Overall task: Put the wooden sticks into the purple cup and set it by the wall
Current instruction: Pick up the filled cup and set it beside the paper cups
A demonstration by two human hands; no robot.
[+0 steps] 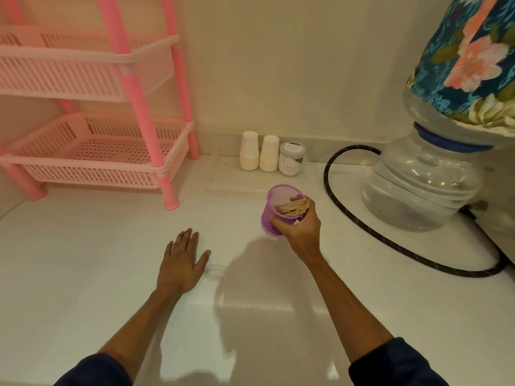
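My right hand grips the purple cup by its near side, a little right of the counter's middle. The cup tilts slightly and its base looks just at or above the white counter. A bundle of wooden sticks lies inside it, their ends showing at the rim. My left hand rests flat on the counter, fingers spread, holding nothing, to the left of the cup. The wall stands well behind the cup.
Two stacks of white paper cups and a small jar stand against the wall. A pink basket rack fills the back left. A water bottle with floral cover and a black hose occupy the right.
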